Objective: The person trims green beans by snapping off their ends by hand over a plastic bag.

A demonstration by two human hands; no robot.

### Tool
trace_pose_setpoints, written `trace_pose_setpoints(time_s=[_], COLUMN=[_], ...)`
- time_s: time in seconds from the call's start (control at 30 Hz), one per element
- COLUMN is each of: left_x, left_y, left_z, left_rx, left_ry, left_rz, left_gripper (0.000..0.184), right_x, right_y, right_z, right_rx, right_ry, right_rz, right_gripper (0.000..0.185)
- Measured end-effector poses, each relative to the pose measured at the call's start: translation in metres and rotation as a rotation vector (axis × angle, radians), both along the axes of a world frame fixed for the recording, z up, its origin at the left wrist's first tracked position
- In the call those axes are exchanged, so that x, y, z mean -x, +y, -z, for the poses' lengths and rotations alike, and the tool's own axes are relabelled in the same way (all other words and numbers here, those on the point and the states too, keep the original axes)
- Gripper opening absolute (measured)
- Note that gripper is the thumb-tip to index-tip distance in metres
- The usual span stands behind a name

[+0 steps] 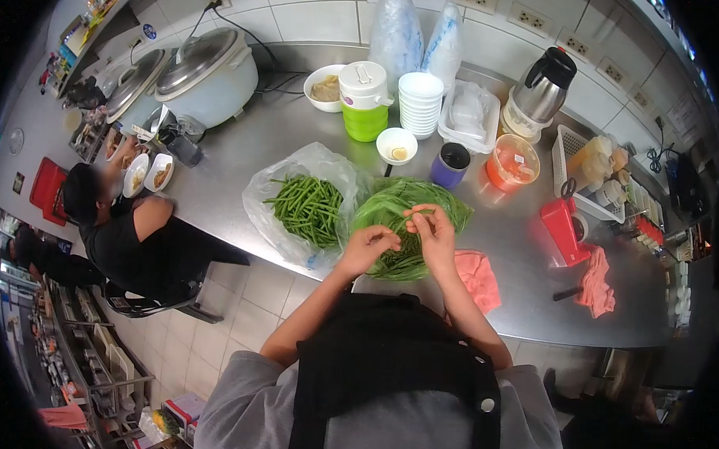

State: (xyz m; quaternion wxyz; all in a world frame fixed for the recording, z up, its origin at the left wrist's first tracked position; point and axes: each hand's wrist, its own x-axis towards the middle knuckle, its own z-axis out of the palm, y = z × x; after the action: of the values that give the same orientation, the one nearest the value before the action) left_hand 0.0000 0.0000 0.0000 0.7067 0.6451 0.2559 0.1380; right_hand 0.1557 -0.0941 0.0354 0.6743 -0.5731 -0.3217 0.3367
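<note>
Both hands are raised over a green plastic bag (447, 197) near the counter's front edge. My right hand (432, 229) pinches a thin green bean (414, 216) between thumb and fingers. My left hand (370, 247) is closed, its fingertips together near the other side of the bag's opening; what it holds, if anything, is too small to make out. To the left, a clear plastic bag (259, 196) lies open with cut green beans (306, 210) in it. A pink cloth (475, 278) lies beside my right forearm.
Behind the bags stand a green jug (365, 118), a small white bowl (397, 146), stacked white bowls (419, 104), a purple cup (450, 164) and an orange-filled tub (512, 162). A red device (563, 232) stands right. A seated person (130, 224) eats at the left.
</note>
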Motion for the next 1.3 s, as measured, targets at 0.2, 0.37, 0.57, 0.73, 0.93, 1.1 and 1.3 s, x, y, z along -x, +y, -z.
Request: trace_pose_setpoints(time_s=[0.2,0.37,0.57,0.73,0.93,1.1,1.3], left_x=[-0.001,0.001,0.009,0.018,0.019,0.020,0.015], left_y=[-0.004,-0.018,-0.008,-0.002,-0.009,-0.011,-0.003], left_z=[-0.008,-0.014,0.012,0.031,0.020,0.014,-0.002], left_rx=[-0.288,-1.126,-1.254,-1.270,-1.101,-1.106,-1.025], left_ry=[0.031,0.094,0.267,0.398,0.547,0.466,0.353], left_rz=[-0.101,-0.046,-0.225,-0.135,-0.045,-0.085,-0.138], left_gripper=[0.010,0.010,0.012,0.018,0.019,0.018,0.016], right_x=[0.005,0.028,0.063,0.016,0.008,0.006,0.000], right_y=[-0.002,-0.012,0.011,0.050,0.018,0.006,0.001], right_z=[-0.005,-0.052,-0.127,-0.045,0.055,0.042,0.013], right_rx=[0.012,-0.028,-0.522,0.231,0.275,0.225,0.225], right_ry=[-0.006,-0.567,-0.597,-0.847,-1.226,-1.228,-1.164], right_rz=[-0.020,0.091,0.069,-0.380,-0.485,-0.348,-0.226], right_gripper=[0.013,0.013,0.019,0.023,0.019,0.011,0.012])
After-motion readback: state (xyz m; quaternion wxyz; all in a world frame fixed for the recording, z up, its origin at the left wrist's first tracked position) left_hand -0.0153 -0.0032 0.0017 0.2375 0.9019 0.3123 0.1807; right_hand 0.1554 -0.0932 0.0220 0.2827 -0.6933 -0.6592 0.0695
